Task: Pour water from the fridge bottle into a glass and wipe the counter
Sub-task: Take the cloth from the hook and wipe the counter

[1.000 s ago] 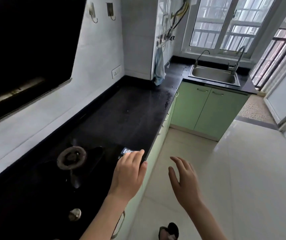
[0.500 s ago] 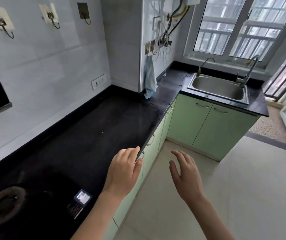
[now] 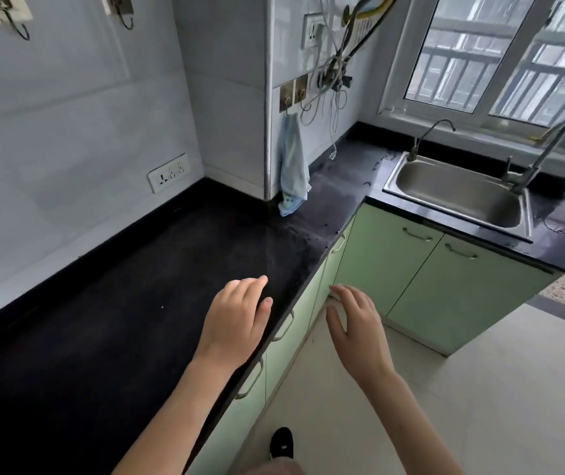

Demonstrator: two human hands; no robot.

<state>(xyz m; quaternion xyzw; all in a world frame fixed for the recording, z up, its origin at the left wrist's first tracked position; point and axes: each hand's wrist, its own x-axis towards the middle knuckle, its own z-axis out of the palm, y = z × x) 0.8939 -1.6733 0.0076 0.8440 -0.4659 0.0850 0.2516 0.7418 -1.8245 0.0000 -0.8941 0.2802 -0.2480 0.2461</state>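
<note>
both hands (image 3: 236, 323) (image 3: 360, 330) hover relaxed, empty, over the counter (image 3: 110, 303) edge.

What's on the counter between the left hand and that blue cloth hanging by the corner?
Nothing: the head view shows only bare black counter, dusty, between the left hand and the blue cloth.
</note>
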